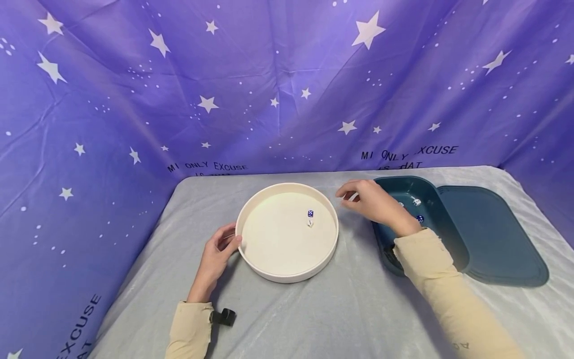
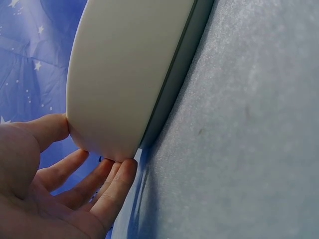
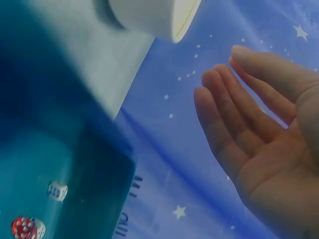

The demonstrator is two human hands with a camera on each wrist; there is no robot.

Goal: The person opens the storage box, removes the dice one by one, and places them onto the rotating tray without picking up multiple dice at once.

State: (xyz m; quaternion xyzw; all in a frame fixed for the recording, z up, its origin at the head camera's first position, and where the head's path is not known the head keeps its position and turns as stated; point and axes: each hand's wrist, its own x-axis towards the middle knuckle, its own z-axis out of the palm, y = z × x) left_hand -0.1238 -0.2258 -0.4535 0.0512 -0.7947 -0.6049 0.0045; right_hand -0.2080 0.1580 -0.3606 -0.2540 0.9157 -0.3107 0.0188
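Observation:
A round cream tray [image 1: 287,234] with a low wall sits on the cloth-covered table. On its floor, toward the right, a blue die [image 1: 310,213] and a white die [image 1: 310,224] lie close together. My left hand [image 1: 219,251] holds the tray's left side, thumb at the rim and fingertips against the outer wall. To the right of the tray, my right hand [image 1: 369,199] hovers with loosely bent fingers and nothing between them. Its forearm crosses a dark teal box [image 1: 453,244], where a white die [image 1: 417,202] and a red die [image 3: 24,227] lie among others.
Against the box's right side lies a flat teal lid [image 1: 498,234]. A grey cloth [image 1: 341,319] covers the table. Behind and to the left hangs a purple curtain [image 1: 278,89] printed with stars. The left wrist carries a small black device [image 1: 226,317].

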